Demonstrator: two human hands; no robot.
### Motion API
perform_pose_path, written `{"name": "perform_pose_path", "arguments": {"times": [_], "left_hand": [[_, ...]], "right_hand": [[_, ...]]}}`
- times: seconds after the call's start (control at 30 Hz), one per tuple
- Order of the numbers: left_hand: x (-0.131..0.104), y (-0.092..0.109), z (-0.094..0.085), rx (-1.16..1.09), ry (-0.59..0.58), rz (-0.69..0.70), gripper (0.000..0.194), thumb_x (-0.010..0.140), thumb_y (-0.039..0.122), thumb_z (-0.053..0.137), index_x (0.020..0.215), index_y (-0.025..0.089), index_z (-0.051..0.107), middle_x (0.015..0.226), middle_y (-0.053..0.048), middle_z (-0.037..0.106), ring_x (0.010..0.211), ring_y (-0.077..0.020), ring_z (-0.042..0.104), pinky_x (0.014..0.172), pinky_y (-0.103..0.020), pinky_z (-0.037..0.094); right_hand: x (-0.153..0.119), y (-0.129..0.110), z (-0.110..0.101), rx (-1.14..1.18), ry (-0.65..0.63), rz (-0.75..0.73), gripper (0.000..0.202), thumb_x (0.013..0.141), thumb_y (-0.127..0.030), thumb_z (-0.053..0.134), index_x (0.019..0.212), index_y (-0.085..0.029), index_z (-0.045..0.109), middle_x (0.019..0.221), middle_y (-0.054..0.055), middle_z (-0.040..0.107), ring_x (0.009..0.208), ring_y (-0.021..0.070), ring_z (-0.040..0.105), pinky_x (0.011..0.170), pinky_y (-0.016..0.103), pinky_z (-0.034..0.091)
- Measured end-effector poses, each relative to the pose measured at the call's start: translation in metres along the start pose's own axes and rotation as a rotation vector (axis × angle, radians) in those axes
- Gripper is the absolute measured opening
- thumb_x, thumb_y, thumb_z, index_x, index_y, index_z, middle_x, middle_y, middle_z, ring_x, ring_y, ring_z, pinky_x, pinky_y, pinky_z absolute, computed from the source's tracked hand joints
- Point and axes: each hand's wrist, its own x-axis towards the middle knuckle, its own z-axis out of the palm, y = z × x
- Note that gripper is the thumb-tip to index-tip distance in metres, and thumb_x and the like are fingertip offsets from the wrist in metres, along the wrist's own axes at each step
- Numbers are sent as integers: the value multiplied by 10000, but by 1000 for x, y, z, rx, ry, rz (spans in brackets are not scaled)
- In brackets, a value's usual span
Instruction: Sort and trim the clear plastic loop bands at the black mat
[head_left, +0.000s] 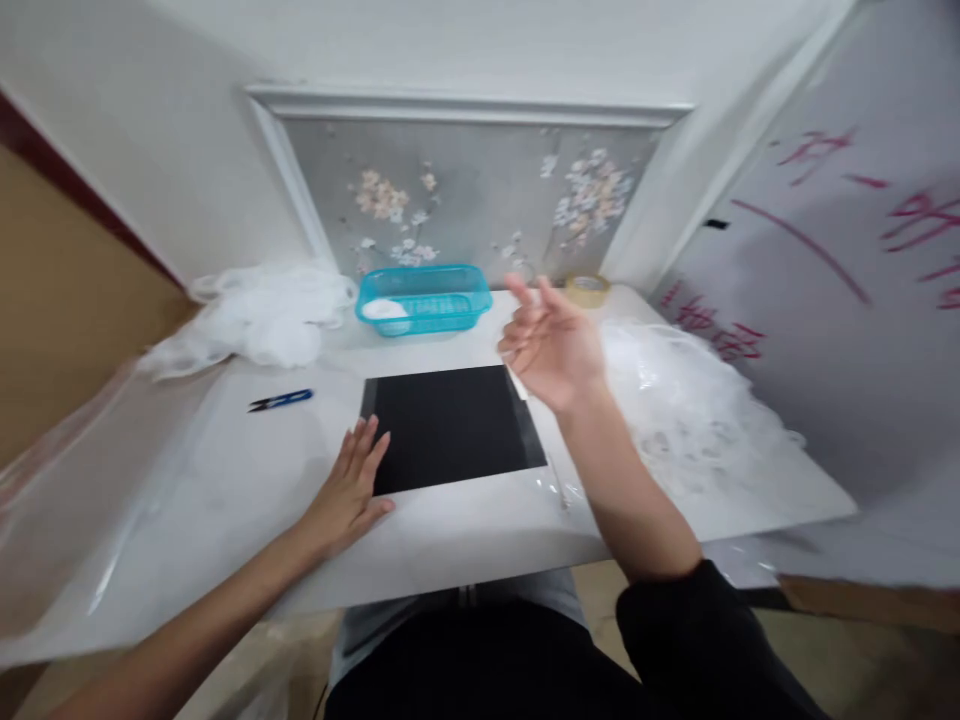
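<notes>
A flat black rectangular sheet [454, 425] lies on the white table [480, 530] in front of me. My left hand [351, 488] rests flat with fingers outstretched, its fingertips over the sheet's left edge. Raised above the sheet's right side, my right hand [556, 345] is slightly blurred, palm turned up and fingers loosely apart, with nothing visible in it. Beneath my right wrist, a thin white stick-like thing [559, 485] lies at the sheet's right edge, partly hidden by the hand. Blue-handled thread snips [281, 400] lie to the left of the sheet.
A blue plastic basket [450, 315] with a round white item [385, 311] stands at the back, a roll of tape [587, 290] to its right. White translucent strips [262, 315] are heaped at left; a clear plastic pile [690, 410] lies at right. A wall panel [480, 190] rises behind.
</notes>
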Motion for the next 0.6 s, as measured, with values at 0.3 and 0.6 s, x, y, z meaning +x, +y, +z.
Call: {"name": "perform_pose_path", "arguments": {"times": [0.3,0.6], "left_hand": [[48,-49,14,9,62,-51,688,988,515,235,1521,201,-65,1576,-173,-24,1440,-387,21,1108,-637,145],[58,45,31,-131,-75,235,804,925,660,253,1528,199,-13,1571,-189,30,1431,-411,62,1112,-633,143]], "right_hand": [[-44,65,-64,-464,217,-167,514,793,-416,665,1238,-195,532,704,-13,659,627,127,594,647,278,472],[-100,59,-144,-948,449,-509,418,917,-399,522,1275,-187,478,724,2,613,672,159,585,742,365,496]]}}
